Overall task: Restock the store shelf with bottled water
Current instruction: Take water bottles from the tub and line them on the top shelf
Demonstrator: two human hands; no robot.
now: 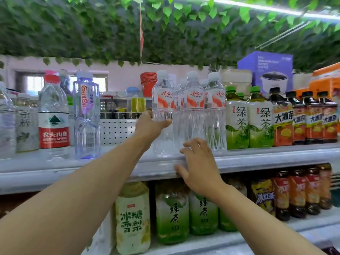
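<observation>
left hand [150, 126] gripping water bottle [162, 111], seemingly upright

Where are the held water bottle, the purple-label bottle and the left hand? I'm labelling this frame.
held water bottle [163, 100], head view, on its label.
purple-label bottle [86, 105], head view, on its label.
left hand [148, 126], head view, back of hand.

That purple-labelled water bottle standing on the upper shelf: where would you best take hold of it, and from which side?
Grip the purple-labelled water bottle around its labelled middle, coming from the front. It stands upright at the shelf edge, with a red-labelled bottle close on its left.
</observation>
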